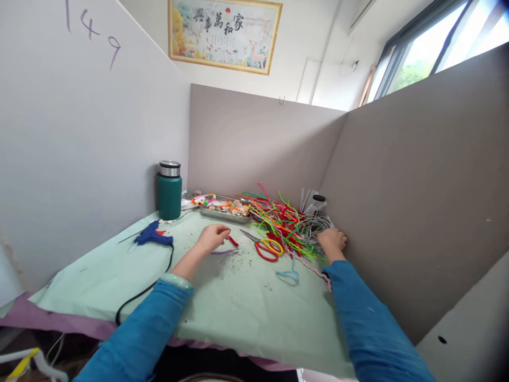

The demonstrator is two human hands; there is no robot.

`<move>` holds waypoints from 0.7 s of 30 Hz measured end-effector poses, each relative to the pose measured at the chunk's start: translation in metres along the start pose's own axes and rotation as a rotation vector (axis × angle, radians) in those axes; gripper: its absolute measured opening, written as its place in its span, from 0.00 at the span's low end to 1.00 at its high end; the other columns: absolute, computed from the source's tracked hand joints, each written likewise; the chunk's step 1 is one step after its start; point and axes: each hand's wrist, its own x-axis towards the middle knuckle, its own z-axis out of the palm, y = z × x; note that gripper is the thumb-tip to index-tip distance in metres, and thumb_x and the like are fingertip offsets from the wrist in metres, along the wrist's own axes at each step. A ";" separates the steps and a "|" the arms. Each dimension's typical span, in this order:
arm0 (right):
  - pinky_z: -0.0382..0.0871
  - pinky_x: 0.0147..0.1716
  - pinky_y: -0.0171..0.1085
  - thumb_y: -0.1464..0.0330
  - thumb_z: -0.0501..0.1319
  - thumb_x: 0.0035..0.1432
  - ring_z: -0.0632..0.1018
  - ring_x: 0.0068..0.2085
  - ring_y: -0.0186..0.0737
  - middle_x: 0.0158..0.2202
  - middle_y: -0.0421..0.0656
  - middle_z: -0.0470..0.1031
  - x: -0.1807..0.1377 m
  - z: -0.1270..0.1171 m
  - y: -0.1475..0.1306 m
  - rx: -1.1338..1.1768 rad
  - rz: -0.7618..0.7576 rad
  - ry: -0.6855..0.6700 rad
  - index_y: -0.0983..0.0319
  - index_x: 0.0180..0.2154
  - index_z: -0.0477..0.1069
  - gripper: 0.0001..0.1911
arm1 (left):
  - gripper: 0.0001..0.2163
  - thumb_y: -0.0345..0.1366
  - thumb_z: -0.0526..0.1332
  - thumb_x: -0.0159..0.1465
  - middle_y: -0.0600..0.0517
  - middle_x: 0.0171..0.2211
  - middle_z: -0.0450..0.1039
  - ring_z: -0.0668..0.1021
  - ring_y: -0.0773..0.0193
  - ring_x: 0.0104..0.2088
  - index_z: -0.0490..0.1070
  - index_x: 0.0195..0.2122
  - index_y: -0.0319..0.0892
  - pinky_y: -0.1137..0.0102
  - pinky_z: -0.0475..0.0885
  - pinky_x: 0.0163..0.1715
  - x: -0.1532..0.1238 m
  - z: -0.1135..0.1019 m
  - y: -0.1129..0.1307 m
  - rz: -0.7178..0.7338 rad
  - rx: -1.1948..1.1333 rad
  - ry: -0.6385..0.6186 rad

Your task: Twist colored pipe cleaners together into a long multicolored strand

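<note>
My left hand is closed in a pinch above the middle of the table. A short red pipe cleaner sticks out from its fingertips. Just below lies a purple pipe cleaner on the cloth. At the right partition, my right hand reaches into a bundle of thin grey wires; its fingertips are hidden, so its grip is unclear. Between the hands rest scissors with red and yellow handles, blades partly open. Behind them spreads a heap of coloured pipe cleaners.
A metal tray of small pieces stands at the back. To the left are a green flask and a blue glue gun with a black cord. A light blue loop lies up front. Partitions enclose the table.
</note>
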 end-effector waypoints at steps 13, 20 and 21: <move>0.61 0.43 0.42 0.66 0.53 0.55 0.69 0.46 0.50 0.42 0.55 0.69 -0.084 -0.037 -0.063 0.021 -0.689 -0.027 0.68 0.41 0.70 0.16 | 0.13 0.37 0.54 0.58 0.46 0.42 0.73 0.67 0.55 0.46 0.74 0.40 0.43 0.64 0.59 0.45 -0.012 0.008 -0.014 0.074 0.623 0.186; 0.59 0.44 0.38 0.65 0.57 0.55 0.68 0.45 0.40 0.43 0.45 0.70 -0.218 -0.013 -0.091 0.360 -1.518 -0.403 0.60 0.43 0.69 0.12 | 0.13 0.35 0.52 0.59 0.44 0.41 0.72 0.67 0.54 0.45 0.74 0.39 0.42 0.63 0.61 0.42 -0.014 0.004 -0.021 0.010 0.704 0.221; 0.58 0.45 0.39 0.65 0.58 0.54 0.68 0.45 0.41 0.43 0.45 0.70 -0.230 -0.008 -0.090 0.338 -1.526 -0.393 0.59 0.42 0.69 0.12 | 0.13 0.34 0.52 0.59 0.43 0.40 0.73 0.68 0.54 0.44 0.74 0.38 0.41 0.63 0.61 0.41 -0.014 0.005 -0.021 0.021 0.709 0.226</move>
